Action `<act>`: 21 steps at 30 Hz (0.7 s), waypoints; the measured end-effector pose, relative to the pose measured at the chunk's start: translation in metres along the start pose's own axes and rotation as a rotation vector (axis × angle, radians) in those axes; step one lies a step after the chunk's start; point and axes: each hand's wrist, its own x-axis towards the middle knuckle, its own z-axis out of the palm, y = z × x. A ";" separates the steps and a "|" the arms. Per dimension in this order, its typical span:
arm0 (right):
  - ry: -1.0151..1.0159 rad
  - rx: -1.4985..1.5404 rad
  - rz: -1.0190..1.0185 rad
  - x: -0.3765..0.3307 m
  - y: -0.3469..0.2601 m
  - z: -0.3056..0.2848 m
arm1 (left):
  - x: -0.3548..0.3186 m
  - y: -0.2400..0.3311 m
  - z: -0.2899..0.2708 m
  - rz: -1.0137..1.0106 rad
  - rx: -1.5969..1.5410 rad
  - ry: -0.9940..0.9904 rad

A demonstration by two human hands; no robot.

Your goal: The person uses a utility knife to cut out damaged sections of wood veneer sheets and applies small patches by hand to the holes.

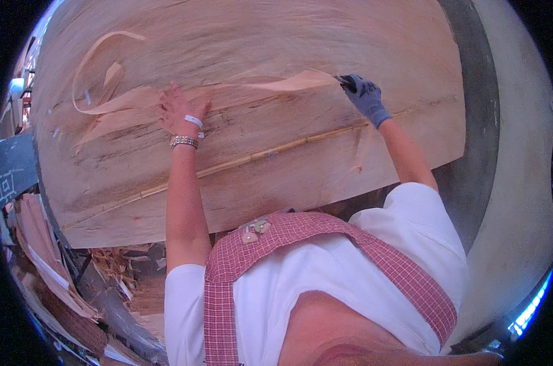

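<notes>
A large sheet of wood veneer [276, 36] lies before me, with brown grain lines and dark cracks. My left hand [178, 110] is bare and rests flat on it with spread fingers, over pale loose veneer strips [127, 100]. One thin strip curls round to the far left. My right hand [363, 97], in a grey-blue glove with dark fingertips, is closed at the right end of a long veneer strip [301, 82]. Something dark shows at its fingertips, too small to name. A long, thin, bamboo-like rod [258, 154] slants across the sheet nearer to me.
A dark curved border [481, 91] runs beyond the sheet's right edge. At the lower left are stacked veneer sheets [42, 244] and a heap of wood scraps [115, 268]. A small narrow strip [363, 149] hangs near the rod's right end.
</notes>
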 end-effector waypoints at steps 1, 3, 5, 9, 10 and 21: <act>0.136 -0.008 -0.051 -0.017 -0.007 -0.006 | 0.001 -0.001 0.002 -0.007 0.001 -0.006; 0.175 -0.021 -0.112 -0.060 -0.034 -0.030 | 0.002 -0.008 0.005 0.008 -0.036 0.008; -0.237 0.002 -0.164 -0.102 -0.057 -0.051 | -0.001 -0.008 0.003 0.003 -0.039 -0.002; -0.599 0.517 -0.199 -0.110 -0.111 -0.087 | -0.006 0.001 -0.015 -0.042 0.008 -0.065; -0.364 0.458 -0.283 -0.095 -0.107 -0.060 | -0.007 0.002 -0.017 -0.054 0.014 -0.082; -0.129 0.222 -0.263 0.066 -0.212 0.031 | -0.001 -0.048 -0.001 0.282 -0.174 0.207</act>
